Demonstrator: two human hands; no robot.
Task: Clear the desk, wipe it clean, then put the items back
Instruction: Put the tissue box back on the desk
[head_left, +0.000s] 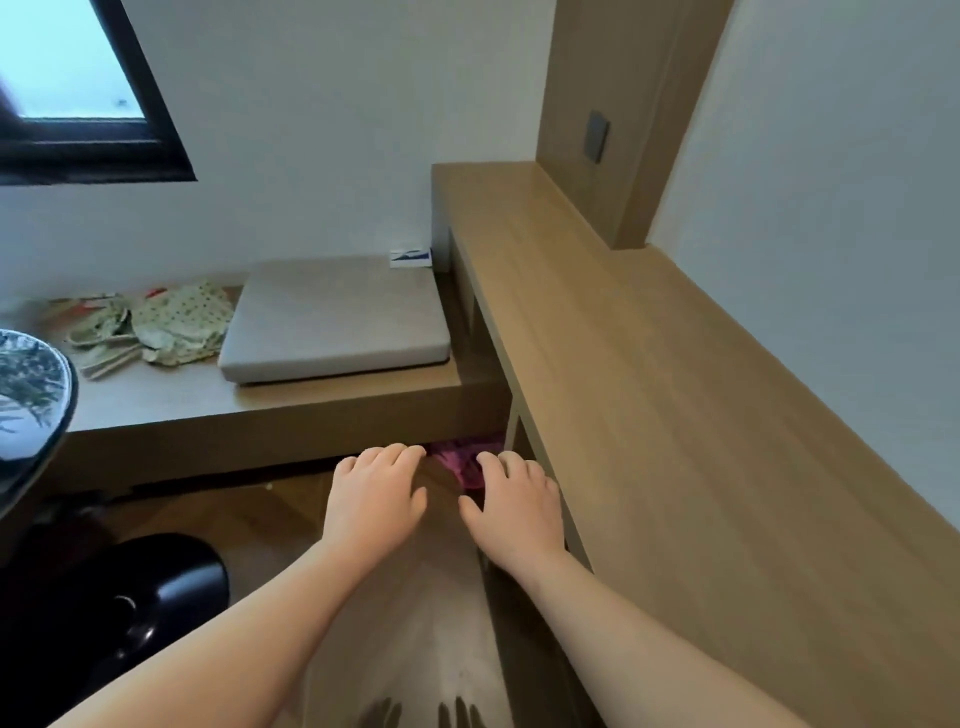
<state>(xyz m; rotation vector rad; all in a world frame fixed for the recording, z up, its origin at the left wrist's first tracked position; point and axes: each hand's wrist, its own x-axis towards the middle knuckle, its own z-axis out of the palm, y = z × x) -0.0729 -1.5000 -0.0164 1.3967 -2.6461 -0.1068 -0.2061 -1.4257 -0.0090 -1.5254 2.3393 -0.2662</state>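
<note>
The long wooden desk (649, 395) runs along the right wall, its top bare. Both my hands reach out low in front of me, left of the desk's front edge. My left hand (376, 499) has its fingers loosely bent and holds nothing. My right hand (511, 506) is spread, palm down, and holds nothing. A crumpled pink cloth (460, 460) lies on the floor just beyond and between my fingertips, under the low bench. I cannot tell whether either hand touches it.
A low wooden bench (249, 415) on the left carries a grey cushion (332, 319) and spotted fabric bags (171, 325). A blue-and-white card (410, 257) leans at the wall. A patterned plate (31, 389) and a black chair (130, 608) sit at the left.
</note>
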